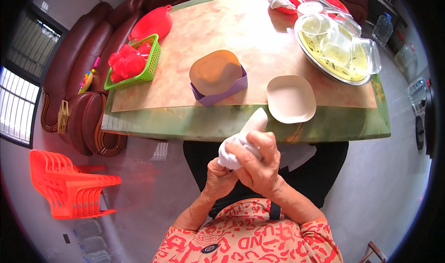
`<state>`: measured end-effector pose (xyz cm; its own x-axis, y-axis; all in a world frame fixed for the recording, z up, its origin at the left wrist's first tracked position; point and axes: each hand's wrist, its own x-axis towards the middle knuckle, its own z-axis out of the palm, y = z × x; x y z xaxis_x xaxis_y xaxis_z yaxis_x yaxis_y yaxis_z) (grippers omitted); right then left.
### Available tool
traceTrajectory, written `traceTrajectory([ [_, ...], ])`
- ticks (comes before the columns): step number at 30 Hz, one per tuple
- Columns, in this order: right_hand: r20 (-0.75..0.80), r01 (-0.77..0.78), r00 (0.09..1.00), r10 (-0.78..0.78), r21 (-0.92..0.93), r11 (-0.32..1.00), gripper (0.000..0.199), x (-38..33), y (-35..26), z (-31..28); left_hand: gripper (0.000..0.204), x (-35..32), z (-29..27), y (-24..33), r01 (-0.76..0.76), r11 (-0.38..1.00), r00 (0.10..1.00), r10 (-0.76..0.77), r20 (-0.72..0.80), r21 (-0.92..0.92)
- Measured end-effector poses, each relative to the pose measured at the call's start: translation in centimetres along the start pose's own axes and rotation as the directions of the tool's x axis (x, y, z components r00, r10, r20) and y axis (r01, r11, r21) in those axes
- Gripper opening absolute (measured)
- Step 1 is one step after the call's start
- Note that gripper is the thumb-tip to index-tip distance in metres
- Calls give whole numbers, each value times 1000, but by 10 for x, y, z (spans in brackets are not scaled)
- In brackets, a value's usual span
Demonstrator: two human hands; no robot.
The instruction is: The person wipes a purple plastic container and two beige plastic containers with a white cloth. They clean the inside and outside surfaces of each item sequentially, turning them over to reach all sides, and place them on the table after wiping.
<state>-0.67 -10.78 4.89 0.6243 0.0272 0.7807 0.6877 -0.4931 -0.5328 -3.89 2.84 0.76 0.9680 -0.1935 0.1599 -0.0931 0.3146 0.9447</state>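
In front of my body, just off the table's near edge, my right hand (260, 166) is closed around a bunched white cloth (233, 155). The cloth wraps a pale beige dish (256, 122), seen nearly edge-on, whose tip sticks out towards the table. My left hand (219, 178) is closed at the lower end, below the cloth; its grip on the dish is partly hidden. A square beige plate (291, 99) with rounded corners lies on the table just beyond my right hand. Left of it, an orange-brown plate (215, 72) rests tilted in a purple holder (221, 94).
A green basket (147, 70) with red cups (127, 63) and a red basin (152, 24) stand at the table's left. At right, a large bowl (320, 71) holds several clear containers. Stacked red-orange stools (74, 189) stand on the floor at left, near a brown sofa (76, 54).
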Motion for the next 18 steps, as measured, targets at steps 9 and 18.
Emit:
traceTrajectory([
  [9,-76,-232,970,233,21,972,37,4,31,3,36,6,5,-1,76,994,997,-75,13,-83],
  [18,-32,18,999,-18,-26,1000,46,-9,9,16,42,0,-9,-11,80,978,990,-100,-97,-191],
])
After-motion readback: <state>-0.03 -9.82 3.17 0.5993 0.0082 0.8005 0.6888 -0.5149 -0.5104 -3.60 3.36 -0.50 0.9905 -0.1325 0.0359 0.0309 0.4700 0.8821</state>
